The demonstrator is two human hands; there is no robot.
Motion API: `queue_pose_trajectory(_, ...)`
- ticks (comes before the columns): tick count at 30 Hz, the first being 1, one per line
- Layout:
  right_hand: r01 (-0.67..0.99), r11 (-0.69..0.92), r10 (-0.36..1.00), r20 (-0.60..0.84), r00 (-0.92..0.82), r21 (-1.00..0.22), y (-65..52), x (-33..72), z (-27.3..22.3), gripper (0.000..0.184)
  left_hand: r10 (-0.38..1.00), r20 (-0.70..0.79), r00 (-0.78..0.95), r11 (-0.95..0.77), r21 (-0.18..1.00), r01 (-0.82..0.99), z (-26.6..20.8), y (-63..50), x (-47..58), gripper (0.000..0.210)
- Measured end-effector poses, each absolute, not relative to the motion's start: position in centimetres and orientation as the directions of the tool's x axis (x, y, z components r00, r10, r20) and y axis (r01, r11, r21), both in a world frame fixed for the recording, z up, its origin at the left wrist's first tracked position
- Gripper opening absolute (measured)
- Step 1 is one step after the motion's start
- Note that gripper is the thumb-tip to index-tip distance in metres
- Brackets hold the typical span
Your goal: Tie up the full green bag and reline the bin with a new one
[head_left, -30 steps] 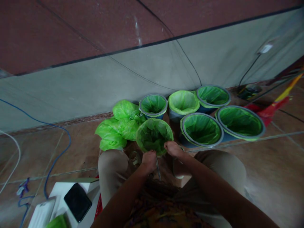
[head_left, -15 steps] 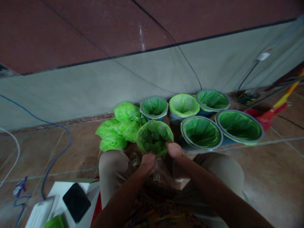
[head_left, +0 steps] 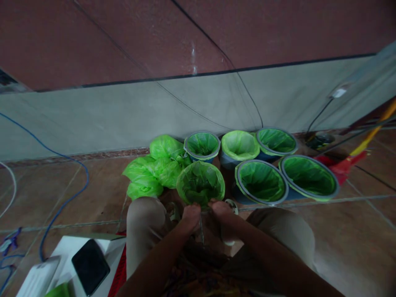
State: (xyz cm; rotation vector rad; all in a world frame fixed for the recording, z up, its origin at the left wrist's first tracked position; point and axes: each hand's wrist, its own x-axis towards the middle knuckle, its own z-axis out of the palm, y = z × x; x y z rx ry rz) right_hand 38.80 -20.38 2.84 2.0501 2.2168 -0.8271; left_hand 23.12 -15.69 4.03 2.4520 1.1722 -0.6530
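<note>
Down at floor level, and both hands are in on the action: the left hand [head_left: 192, 213] is clenched on the near edge of the green-bagged bin [head_left: 201, 178], and the right hand [head_left: 220, 209] sits just beside it, fingers curled over the same edge! The bin stands upright between the person's knees, on the brown tiled floor [head_left: 102, 208], its green lining draped over the rim and its mouth wide to the camera

Look to the left of it, a heap of tied green bags [head_left: 147, 175] slumps against the foot of the grey wall [head_left: 108, 119]. Straight behind, a grey-ringed bin [head_left: 202, 144], also lined in green, and next to that a pale-lined bin [head_left: 239, 144] with its bag folded over the outside. On the right, three more ringed ones: the back bin [head_left: 276, 140] near the wall, the front bin [head_left: 261, 181], and the end bin [head_left: 309, 177] close alongside, with something red [head_left: 343, 169] lying just past it

Over at the lower left, a white box [head_left: 66, 247] carries a dark phone [head_left: 90, 267], while a blue cable [head_left: 78, 192] snakes across the tiles nearby
</note>
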Motion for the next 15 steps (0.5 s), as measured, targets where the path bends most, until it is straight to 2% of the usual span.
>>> queue_pose_trajectory(2, 0.931, -0.085, 0.949, -0.314, -0.033, -0.354, -19.8, 39.7, 4.0, 0.035, 0.635, -0.542, 0.550, -0.597, 0.108, 0.795, 4.0, -15.7, 23.0, 0.029)
queue_pose_trajectory(4, 0.909, -0.270, 0.945, -0.269, 0.187, -0.317, -19.1, 40.8, 4.9, 0.035, 0.634, -0.543, 0.550, -0.595, 0.112, 0.796, 4.1, -15.8, 22.9, 0.029)
queue_pose_trajectory(7, 0.803, -0.542, 0.832, -0.292, 0.472, -0.246, -18.2, 42.4, 5.2, 0.031, 0.653, -0.527, 0.544, -0.583, 0.110, 0.805, 4.6, -16.2, 23.0, 0.035)
queue_pose_trajectory(9, 0.746, -0.626, 0.765, -0.367, 0.529, -0.227, -17.8, 42.8, 4.8, 0.035, 0.674, -0.503, 0.541, -0.568, 0.117, 0.815, 5.2, -16.5, 23.2, 0.039)
queue_pose_trajectory(12, 0.722, -0.655, 0.722, -0.463, 0.513, -0.221, -17.5, 42.4, 3.9, 0.039, 0.723, -0.423, 0.546, -0.527, 0.174, 0.832, 6.3, -16.0, 23.3, 0.044)
queue_pose_trajectory(14, 0.726, -0.651, 0.718, -0.490, 0.495, -0.221, -17.4, 42.0, 3.5, 0.037, 0.832, -0.335, 0.441, -0.399, 0.189, 0.897, 7.1, -14.1, 23.0, 0.043)
queue_pose_trajectory(15, 0.727, -0.651, 0.716, -0.496, 0.491, -0.220, -17.3, 41.8, 3.4, 0.037, 0.896, -0.295, 0.331, -0.286, 0.184, 0.940, 7.5, -12.7, 22.6, 0.042)
